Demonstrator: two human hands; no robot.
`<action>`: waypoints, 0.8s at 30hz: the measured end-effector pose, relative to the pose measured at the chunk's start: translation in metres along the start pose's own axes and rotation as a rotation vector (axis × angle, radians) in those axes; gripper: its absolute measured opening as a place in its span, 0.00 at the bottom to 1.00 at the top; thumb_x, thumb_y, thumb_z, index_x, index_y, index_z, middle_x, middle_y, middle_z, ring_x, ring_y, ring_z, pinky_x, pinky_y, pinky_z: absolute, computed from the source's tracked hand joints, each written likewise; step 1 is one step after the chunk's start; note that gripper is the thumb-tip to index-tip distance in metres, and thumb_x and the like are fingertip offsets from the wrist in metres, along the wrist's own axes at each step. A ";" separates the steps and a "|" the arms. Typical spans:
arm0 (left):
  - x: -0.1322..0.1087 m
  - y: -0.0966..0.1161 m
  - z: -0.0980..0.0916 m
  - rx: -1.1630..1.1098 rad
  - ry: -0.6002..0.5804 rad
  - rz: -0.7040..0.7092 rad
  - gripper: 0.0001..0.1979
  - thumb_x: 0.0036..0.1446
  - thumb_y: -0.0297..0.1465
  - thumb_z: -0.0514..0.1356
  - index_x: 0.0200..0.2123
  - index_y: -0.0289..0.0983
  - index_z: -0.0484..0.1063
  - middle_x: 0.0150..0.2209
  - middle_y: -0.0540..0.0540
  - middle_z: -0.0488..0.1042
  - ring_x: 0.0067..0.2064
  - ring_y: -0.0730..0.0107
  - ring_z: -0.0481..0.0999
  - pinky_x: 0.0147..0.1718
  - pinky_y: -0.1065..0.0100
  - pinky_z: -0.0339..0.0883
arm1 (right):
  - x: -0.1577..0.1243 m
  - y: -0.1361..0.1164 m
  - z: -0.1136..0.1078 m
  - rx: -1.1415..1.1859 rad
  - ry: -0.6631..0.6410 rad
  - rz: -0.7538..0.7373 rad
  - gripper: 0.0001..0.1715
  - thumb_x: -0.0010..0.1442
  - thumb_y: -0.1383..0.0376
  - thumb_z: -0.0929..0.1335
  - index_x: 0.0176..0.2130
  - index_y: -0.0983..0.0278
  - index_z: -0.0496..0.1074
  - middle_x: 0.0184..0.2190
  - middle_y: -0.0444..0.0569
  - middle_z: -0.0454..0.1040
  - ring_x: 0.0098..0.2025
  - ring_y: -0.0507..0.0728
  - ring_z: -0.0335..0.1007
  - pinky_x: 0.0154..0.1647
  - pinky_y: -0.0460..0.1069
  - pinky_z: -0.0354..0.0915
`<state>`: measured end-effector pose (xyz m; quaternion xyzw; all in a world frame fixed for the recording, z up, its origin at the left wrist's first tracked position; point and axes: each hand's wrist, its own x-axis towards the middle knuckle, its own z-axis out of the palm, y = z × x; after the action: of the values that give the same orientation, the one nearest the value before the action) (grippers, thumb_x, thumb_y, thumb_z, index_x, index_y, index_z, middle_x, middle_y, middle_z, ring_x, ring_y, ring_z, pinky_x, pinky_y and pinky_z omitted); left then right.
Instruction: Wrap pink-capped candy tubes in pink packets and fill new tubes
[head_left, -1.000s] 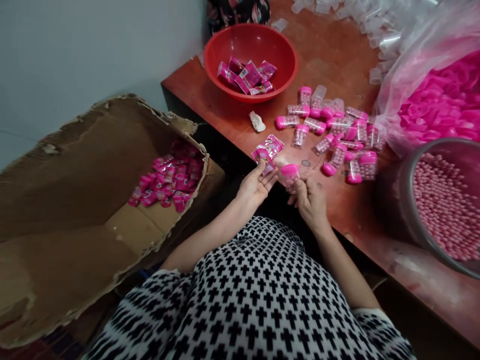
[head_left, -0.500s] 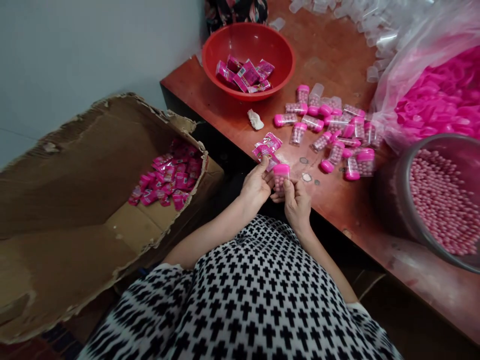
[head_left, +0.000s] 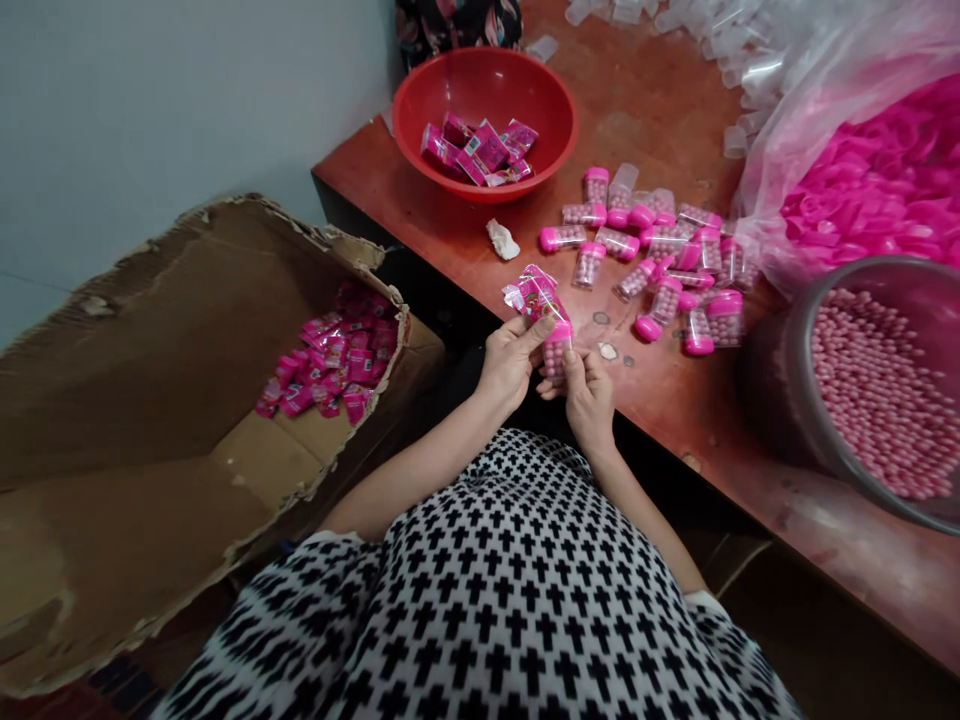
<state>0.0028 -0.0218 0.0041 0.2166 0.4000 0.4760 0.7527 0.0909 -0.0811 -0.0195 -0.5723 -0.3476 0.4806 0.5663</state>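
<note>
My left hand (head_left: 514, 360) pinches a pink printed plastic wrapper (head_left: 538, 292) at the table's near edge. Below the wrapper's lower end is a clear candy bottle (head_left: 556, 358) with a pink cap, filled with pink balls. My right hand (head_left: 589, 395) grips this bottle by its lower side. The capped end meets the wrapper and looks partly covered by it; how far inside it sits I cannot tell. Just beyond my hands, several similar filled bottles (head_left: 664, 305) lie scattered on the table.
A red bowl (head_left: 409, 125) holds wrapped packs, with a crumpled white scrap (head_left: 502, 240) nearby. At left stands a torn cardboard box (head_left: 150, 390) with more packs. On the right are a grey tub (head_left: 799, 370) of pink balls and a plastic bag (head_left: 761, 215) of pink caps.
The wrapper and the bottle have come together: the bottle's pink cap, apart from the wrapper before, now meets its lower end. Both hands keep their hold. The view has shifted slightly.
</note>
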 end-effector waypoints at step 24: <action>0.003 -0.003 -0.013 0.124 -0.181 -0.084 0.18 0.37 0.39 0.72 0.19 0.31 0.72 0.19 0.49 0.70 0.20 0.78 0.67 0.19 0.73 0.61 | 0.009 0.000 0.001 0.182 -0.030 0.026 0.19 0.57 0.49 0.67 0.33 0.61 0.63 0.20 0.39 0.72 0.16 0.48 0.69 0.14 0.43 0.66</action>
<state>-0.0054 -0.0212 -0.0070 0.2875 0.3679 0.3968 0.7902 0.0928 -0.0724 -0.0207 -0.5158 -0.3035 0.5261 0.6042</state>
